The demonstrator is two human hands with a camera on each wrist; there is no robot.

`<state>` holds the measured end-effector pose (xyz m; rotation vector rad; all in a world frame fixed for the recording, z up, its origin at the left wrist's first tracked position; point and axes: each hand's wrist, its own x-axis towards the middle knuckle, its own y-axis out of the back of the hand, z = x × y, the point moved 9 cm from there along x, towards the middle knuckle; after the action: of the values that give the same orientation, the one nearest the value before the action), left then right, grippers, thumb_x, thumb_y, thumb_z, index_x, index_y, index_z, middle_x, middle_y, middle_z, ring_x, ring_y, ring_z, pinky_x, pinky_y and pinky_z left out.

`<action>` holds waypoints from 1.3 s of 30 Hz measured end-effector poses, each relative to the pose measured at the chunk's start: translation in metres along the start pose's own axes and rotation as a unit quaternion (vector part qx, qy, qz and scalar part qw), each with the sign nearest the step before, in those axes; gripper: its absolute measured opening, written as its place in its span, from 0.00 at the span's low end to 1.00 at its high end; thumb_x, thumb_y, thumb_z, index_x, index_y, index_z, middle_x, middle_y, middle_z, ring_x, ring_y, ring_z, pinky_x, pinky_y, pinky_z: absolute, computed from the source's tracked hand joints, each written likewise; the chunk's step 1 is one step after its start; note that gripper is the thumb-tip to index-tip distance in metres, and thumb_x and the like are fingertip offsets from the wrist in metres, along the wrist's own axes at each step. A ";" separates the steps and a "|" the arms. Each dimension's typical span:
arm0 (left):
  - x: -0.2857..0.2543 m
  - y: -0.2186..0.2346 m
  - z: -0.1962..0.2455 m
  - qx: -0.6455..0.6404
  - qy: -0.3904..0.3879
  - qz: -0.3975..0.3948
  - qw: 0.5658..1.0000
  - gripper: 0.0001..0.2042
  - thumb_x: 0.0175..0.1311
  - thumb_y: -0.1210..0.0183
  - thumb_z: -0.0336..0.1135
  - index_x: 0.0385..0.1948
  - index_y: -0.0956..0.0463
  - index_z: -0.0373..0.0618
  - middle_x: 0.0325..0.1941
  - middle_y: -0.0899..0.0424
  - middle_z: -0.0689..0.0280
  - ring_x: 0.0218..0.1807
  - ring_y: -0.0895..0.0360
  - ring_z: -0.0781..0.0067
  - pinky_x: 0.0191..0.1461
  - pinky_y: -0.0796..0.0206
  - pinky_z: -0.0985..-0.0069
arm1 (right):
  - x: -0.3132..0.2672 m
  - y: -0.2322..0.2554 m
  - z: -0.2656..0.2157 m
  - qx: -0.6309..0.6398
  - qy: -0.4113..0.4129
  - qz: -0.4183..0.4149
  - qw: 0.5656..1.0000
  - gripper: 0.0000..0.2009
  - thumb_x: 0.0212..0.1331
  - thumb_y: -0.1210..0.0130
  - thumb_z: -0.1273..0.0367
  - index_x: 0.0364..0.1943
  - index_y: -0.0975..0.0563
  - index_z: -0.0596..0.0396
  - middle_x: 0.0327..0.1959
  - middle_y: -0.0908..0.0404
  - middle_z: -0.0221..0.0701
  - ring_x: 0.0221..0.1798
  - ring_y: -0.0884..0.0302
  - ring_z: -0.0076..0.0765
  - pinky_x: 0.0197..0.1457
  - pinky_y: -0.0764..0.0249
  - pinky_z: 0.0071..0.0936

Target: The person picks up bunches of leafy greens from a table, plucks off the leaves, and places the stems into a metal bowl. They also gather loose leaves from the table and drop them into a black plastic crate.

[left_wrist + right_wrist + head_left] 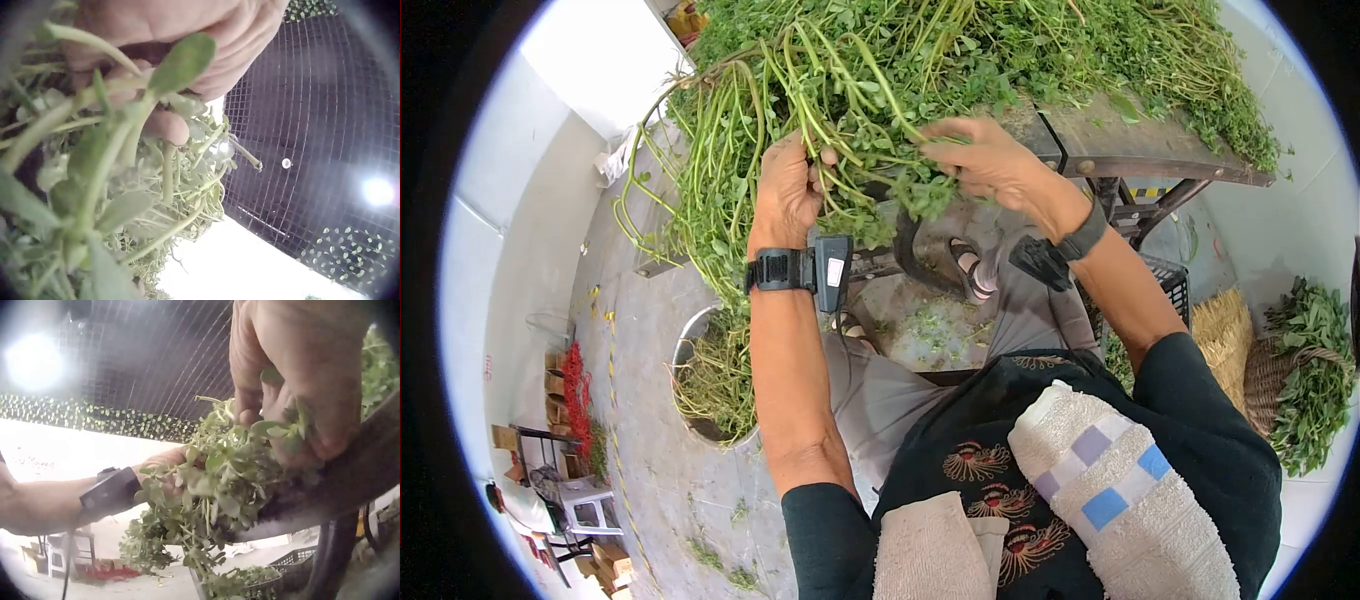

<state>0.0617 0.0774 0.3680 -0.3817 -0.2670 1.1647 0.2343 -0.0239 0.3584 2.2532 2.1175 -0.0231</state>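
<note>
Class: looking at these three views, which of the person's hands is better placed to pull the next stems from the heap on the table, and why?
Probably the right hand: it sits at the leafy ends, against the heap of greens on the table, pinching only a few sprigs. The left hand is occupied, gripping the gathered bunch of stems.

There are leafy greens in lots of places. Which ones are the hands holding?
The long-stemmed bunch at the front edge of the table: the left hand grips its stems and the right hand pinches its leaves. The basket greens and bowl greens lie untouched.
</note>
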 end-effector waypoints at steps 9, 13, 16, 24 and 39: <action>0.004 -0.002 -0.016 -0.018 0.048 -0.031 0.998 0.05 0.64 0.53 0.32 0.31 0.30 0.44 0.15 0.30 0.72 0.12 0.41 0.89 0.12 0.48 0.93 | -0.076 0.009 -0.035 0.008 0.077 -0.033 0.996 0.11 0.61 0.50 0.66 0.40 0.23 0.58 0.15 0.34 0.22 0.14 0.46 0.13 0.19 0.46 0.14; 0.005 -0.003 -0.015 -0.046 0.038 -0.023 0.998 0.07 0.62 0.48 0.34 0.31 0.27 0.39 0.16 0.29 0.69 0.12 0.41 0.87 0.13 0.53 0.92 | -0.057 -0.012 -0.039 -0.169 0.192 -0.038 0.966 0.13 0.57 0.46 0.62 0.34 0.20 0.59 0.19 0.27 0.24 0.20 0.38 0.17 0.24 0.39 0.19; 0.001 -0.004 -0.014 -0.044 0.060 -0.029 0.997 0.04 0.64 0.53 0.32 0.31 0.30 0.45 0.14 0.30 0.71 0.11 0.43 0.87 0.12 0.48 0.91 | -0.034 -0.025 -0.014 -0.209 0.181 -0.039 0.960 0.13 0.53 0.44 0.62 0.33 0.19 0.57 0.19 0.26 0.26 0.24 0.34 0.21 0.29 0.35 0.23; -0.003 0.000 -0.008 -0.034 0.066 -0.039 0.996 0.07 0.65 0.53 0.35 0.27 0.32 0.46 0.12 0.32 0.70 0.11 0.43 0.85 0.12 0.48 0.87 | -0.009 -0.025 0.032 -0.253 0.135 0.063 0.956 0.11 0.52 0.45 0.65 0.34 0.20 0.58 0.27 0.19 0.37 0.27 0.26 0.30 0.36 0.30 0.24; -0.002 -0.003 -0.004 0.028 0.044 -0.055 0.997 0.08 0.64 0.50 0.36 0.30 0.28 0.44 0.17 0.24 0.67 0.12 0.38 0.87 0.13 0.47 0.91 | -0.032 -0.060 -0.021 -0.124 0.282 0.053 0.950 0.10 0.52 0.45 0.66 0.35 0.20 0.57 0.22 0.21 0.41 0.23 0.27 0.29 0.31 0.30 0.27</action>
<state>0.0655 0.0738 0.3658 -0.3641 -0.1765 1.0426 0.1715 -0.0512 0.3796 2.4066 2.0498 0.9428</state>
